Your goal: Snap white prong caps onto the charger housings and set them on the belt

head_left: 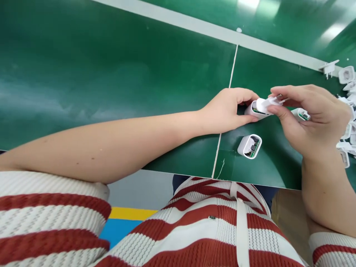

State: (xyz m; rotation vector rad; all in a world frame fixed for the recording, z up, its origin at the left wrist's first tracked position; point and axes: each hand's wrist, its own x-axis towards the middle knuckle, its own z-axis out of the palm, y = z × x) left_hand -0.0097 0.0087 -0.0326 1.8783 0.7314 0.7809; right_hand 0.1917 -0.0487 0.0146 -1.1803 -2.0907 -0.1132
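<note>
Between the thumb and fingers of my left hand [226, 111] is a white charger housing [257, 112], its open end facing right with green circuit board showing inside. My right hand [317, 115] pinches a white plug cap [268, 104] with two metal pins, tilted against that open end. Another open charger housing [249, 147] lies on the green table just below my left fingers, its circuit board visible. A third charger housing [301, 114] shows partly behind my right thumb and palm.
Several loose white plug caps [346, 76] are scattered at the right edge, partly hidden by my right hand. A pale strip [178, 20] crosses the green table [125, 66]. The table's near edge runs close to my body.
</note>
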